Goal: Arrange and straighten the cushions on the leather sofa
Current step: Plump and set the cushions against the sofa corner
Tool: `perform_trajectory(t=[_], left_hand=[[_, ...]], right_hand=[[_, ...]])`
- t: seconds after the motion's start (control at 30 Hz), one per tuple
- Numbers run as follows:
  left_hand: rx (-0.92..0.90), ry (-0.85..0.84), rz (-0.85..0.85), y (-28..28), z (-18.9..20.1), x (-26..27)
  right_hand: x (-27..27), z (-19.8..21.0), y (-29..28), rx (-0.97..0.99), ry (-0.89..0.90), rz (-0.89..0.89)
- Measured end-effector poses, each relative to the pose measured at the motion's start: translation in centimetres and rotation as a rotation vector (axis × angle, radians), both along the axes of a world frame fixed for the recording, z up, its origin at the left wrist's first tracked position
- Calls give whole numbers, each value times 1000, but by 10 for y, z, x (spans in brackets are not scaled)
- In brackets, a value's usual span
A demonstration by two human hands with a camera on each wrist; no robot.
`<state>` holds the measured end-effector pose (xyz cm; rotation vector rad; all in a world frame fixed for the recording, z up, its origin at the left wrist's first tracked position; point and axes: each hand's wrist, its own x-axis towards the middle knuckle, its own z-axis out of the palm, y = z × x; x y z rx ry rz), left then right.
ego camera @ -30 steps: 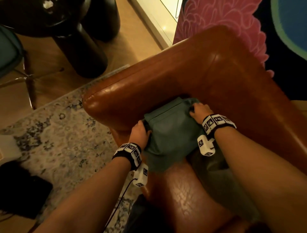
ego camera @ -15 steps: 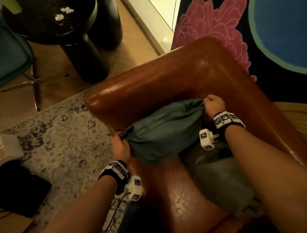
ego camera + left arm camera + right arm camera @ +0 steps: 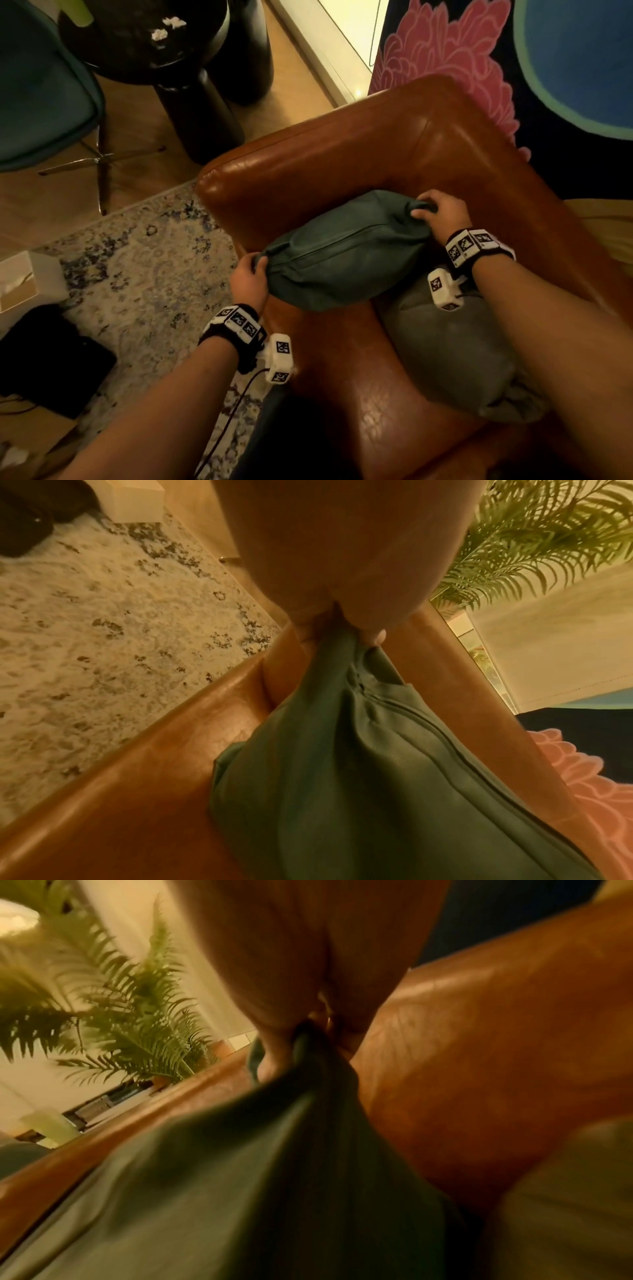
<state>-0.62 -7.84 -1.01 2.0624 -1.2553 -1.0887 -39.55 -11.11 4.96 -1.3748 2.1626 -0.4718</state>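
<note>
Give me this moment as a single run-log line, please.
left hand: grips green cushion corner | right hand: grips opposite corner | cushion: at sofa corner | grey cushion: on seat

bare forearms, marker-patterned black wristbands (image 3: 236, 320), white wrist cameras (image 3: 280, 359)

A dark green cushion (image 3: 346, 253) with a zip seam along its upper edge lies slantwise in the corner of the brown leather sofa (image 3: 342, 164), by the armrest. A grey cushion (image 3: 452, 356) lies flat on the seat just beside it, toward the seat's front edge.
</note>
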Motion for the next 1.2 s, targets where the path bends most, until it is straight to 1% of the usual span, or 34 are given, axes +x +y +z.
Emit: perform_trajectory(t=[0.07,0.1,0.2,0.27,0.33,0.37,0.43,0.5,0.53,0.57,0.6,0.63,0.67,0.73,0.8,0.83,0.87,0.93,0.97,1.0,1.03,1.07,1.13,1.2], left_hand=[[-1,39,85,8,-3,11],[8,61,116,12,-4,14],[29,69,158,12,-1,2],[46,74,143,8,4,-10],[47,87,101,9,5,-15],[45,82,87,9,6,-16],[30,27,72,9,4,-8],[29,-58,42,7,0,4],[52,-89,44,5,-2,9],[92,-114,59,2,-3,11],[125,-127,76,0,-3,11],[141,-127,93,-3,-2,7],[135,-121,91,-4,1,1],[86,-118,15,-7,6,-10],[33,-129,-84,-6,11,-24],[24,-132,-138,-7,13,-33],[10,-135,-191,-6,11,-43],[-7,-151,-243,-8,13,-53],[5,-123,-201,-10,15,-49],[23,-74,-111,-13,15,-40],[38,-48,-14,-17,12,-28],[34,-55,47,-18,12,-16],[25,-77,53,-23,13,-5],[24,-94,67,-28,14,-11]], right_hand=[[-13,4,2,-48,48,-106],[-15,5,3,-33,28,-173],[-9,2,2,91,-126,-409],[2,-2,2,139,-238,-454],[7,-5,7,114,-339,-416],[7,-5,9,73,-337,-340],[-2,-6,12,-20,-199,-194],[-8,-1,9,-75,-78,-118],[-7,4,7,-62,-1,-80],[-3,9,4,-28,112,-30],[6,13,3,20,232,30],[17,15,1,61,311,96],[26,14,1,72,325,142],[37,11,0,5,252,162],[47,8,1,-75,162,76],[55,7,2,-84,150,41],[64,6,2,-77,172,37],[73,4,4,-30,249,121],[66,4,4,-11,237,95],[51,4,2,-26,192,19],[32,6,1,-44,129,-114],[14,5,2,-65,102,-225],[-7,6,5,-94,136,-327],[-8,5,4,-124,117,-347]])
